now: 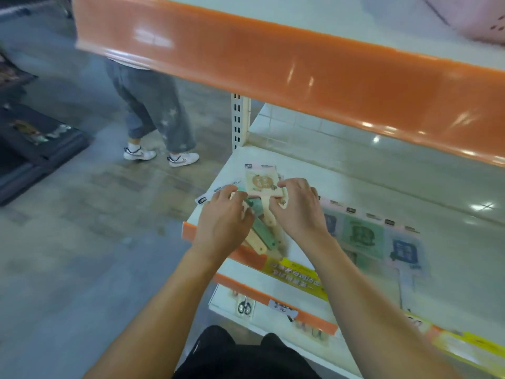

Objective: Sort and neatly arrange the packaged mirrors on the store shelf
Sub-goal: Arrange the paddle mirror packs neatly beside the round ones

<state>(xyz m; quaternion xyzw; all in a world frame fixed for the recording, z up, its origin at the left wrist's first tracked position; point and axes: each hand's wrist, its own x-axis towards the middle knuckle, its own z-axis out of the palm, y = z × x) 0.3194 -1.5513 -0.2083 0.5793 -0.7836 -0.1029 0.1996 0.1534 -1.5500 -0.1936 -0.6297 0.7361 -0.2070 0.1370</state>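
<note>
Gripping a small fanned stack of packaged mirrors (261,187) at the left end of the white shelf (355,192), both hands work from opposite sides. The left hand (222,218) curls its fingers over the stack's left edge, where a green handle (263,233) and a cream handle (255,242) stick out below its knuckles toward the shelf's orange front strip (246,255). The right hand (297,209) pinches the top mirror, a cream one with a round print, its fingers bent round the right edge just above the handle. Further right, a row of mirrors (382,236) in green and blue lies flat on the shelf, beside the right wrist. Motion blur softens the finer finger positions.
</note>
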